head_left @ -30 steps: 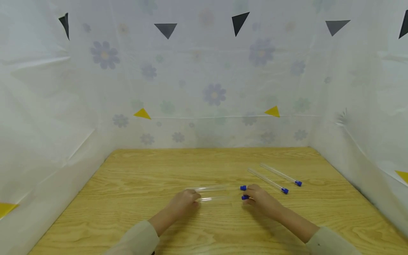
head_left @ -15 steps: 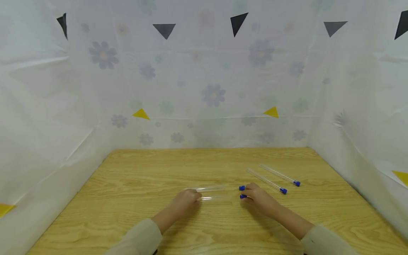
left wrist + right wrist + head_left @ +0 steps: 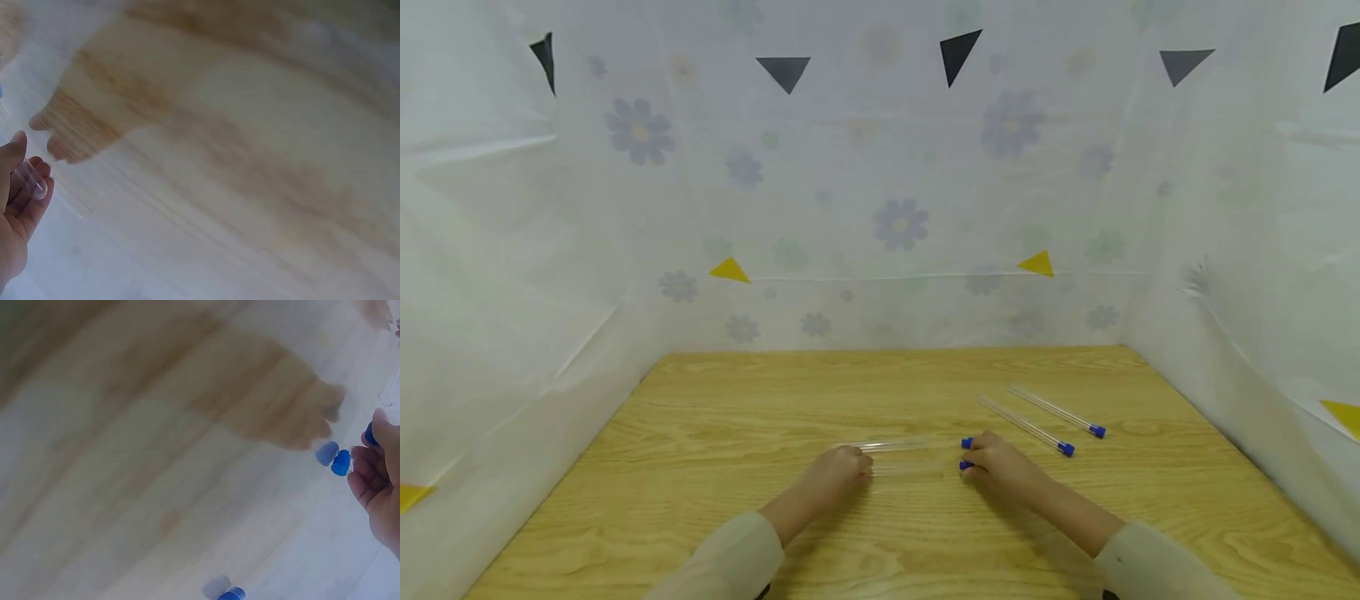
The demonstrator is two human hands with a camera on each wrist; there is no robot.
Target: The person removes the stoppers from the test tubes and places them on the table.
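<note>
My left hand point(image 3: 838, 475) holds the nearer clear test tube point(image 3: 906, 470), which lies crosswise with its far end pointing right. In the left wrist view, the tube's rounded end point(image 3: 39, 187) sits between thumb and fingers. A second clear tube point(image 3: 895, 445) lies just beyond it, partly behind the left fingers. My right hand point(image 3: 1007, 471) pinches a blue cap point(image 3: 369, 434) between thumb and finger, a short gap from the nearer tube's right end. Close by those fingertips, another blue cap point(image 3: 340, 463) rests on the shiny tabletop.
Two clear tubes with blue caps, one nearer point(image 3: 1026, 426) and one farther point(image 3: 1056, 410), lie slanted on the wooden table point(image 3: 737, 400) beyond the right hand. White flower-printed sheeting point(image 3: 850, 167) encloses the table's back and sides.
My right hand has shifted slightly left with the pinched cap, narrowing the gap to the nearer tube. The left hand stays nearly still on its tube. The whole head view has drifted a little.
</note>
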